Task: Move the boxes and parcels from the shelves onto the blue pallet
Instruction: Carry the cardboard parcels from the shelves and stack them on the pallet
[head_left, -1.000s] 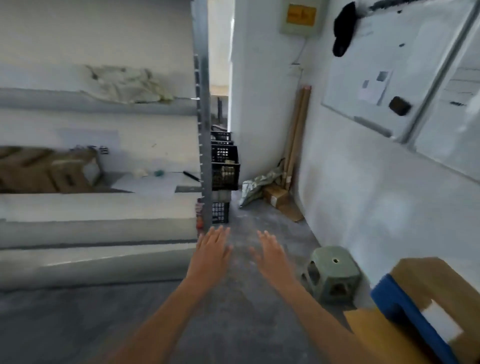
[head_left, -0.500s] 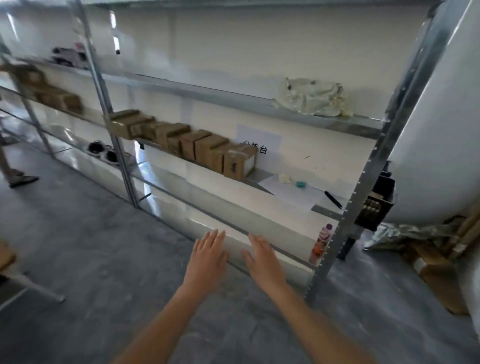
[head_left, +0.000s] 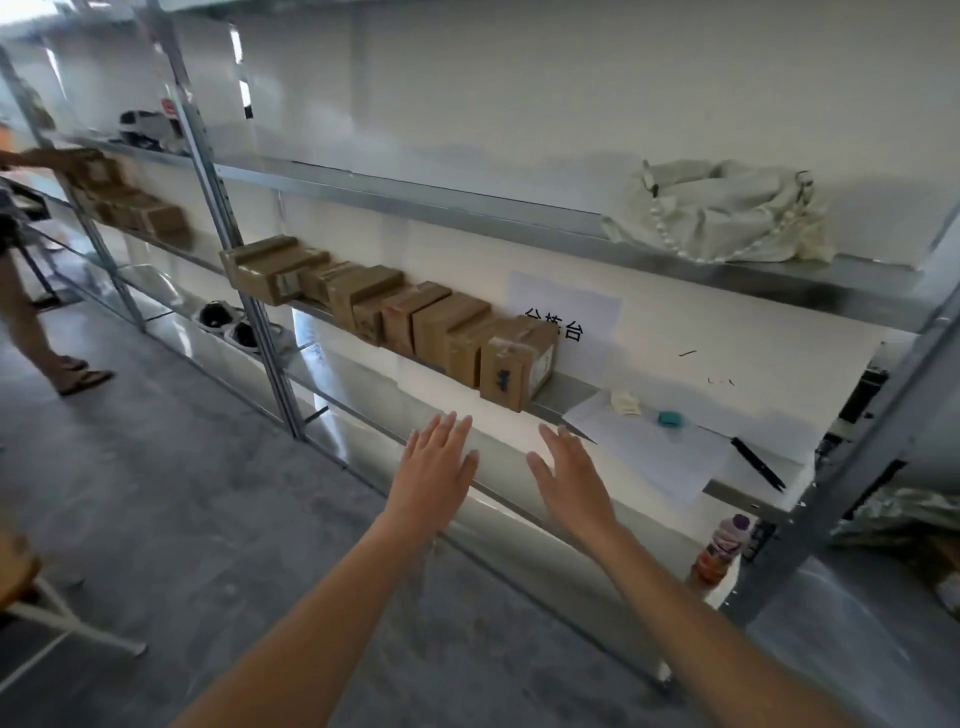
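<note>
At the far left a second person's legs (head_left: 31, 332) stood on the grey floor (head_left: 171, 519), and an arm reached in over the far boxes (head_left: 130, 208) on the metal shelves (head_left: 415, 200). A wooden stool (head_left: 21, 577) showed at the lower left edge. Beyond the next upright, dark shoes (head_left: 228, 325) sat on a lower shelf.

The row of boxes (head_left: 415, 322) ran along the middle shelf, brown cartons packed side by side, ending in a taped end box (head_left: 514, 364) with a white label on its side. The blue pallet was not in view.

The left hand (head_left: 436, 478) was held out palm down below and in front of that row, fingers straight and slightly spread, touching nothing. The right hand (head_left: 571, 483) was just beside it, also flat, fingers straight and a little apart, holding nothing. Both hovered in front of the shelf edge, below the end box and apart from it.

Right of the end box a paper sign (head_left: 566, 312) hung on the wall. On the same shelf lay a white sheet (head_left: 649, 447), a small teal object (head_left: 670, 418) and a black pen (head_left: 758, 462). On the shelf above sat a pale crumpled bag (head_left: 722, 215). A bottle (head_left: 719, 551) stood low beside the right upright.
</note>
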